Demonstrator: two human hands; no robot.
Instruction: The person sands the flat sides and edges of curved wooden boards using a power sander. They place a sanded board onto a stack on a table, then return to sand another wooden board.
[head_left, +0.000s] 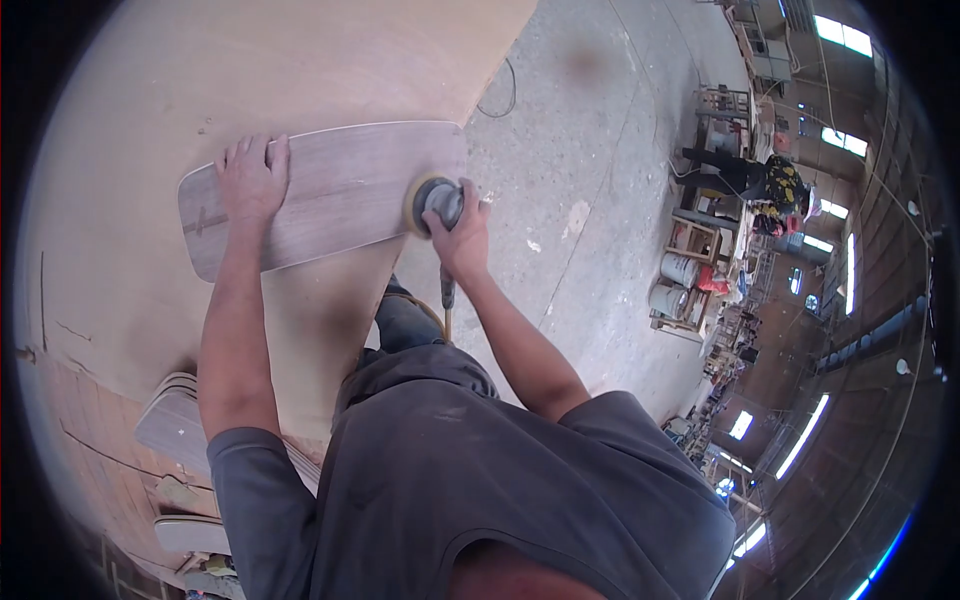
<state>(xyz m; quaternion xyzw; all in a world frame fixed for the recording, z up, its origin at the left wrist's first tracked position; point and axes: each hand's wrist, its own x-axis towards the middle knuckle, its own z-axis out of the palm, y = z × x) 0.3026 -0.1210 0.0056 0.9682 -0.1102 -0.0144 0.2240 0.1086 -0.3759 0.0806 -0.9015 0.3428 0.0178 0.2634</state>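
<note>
A long wooden board (345, 185) with rounded corners and a greyish-brown grain lies on a large pale worktable, its right end close to the table edge. My left hand (252, 185) presses on the board's left part, fingers bent over its far edge. In my right hand (464, 235) is a round orbital sander (432, 200), its yellowish pad against the board near the right end. A hose (447, 300) runs from the sander down toward my body. The underside of the pad is hidden.
Similar boards (172, 425) are stacked at lower left, beside the pale worktable (330, 60). Concrete floor (570, 180) stretches to the right, with a cable loop (510, 95) on it. Farther off, a person (765, 182) stands at a cluttered bench near buckets (672, 285).
</note>
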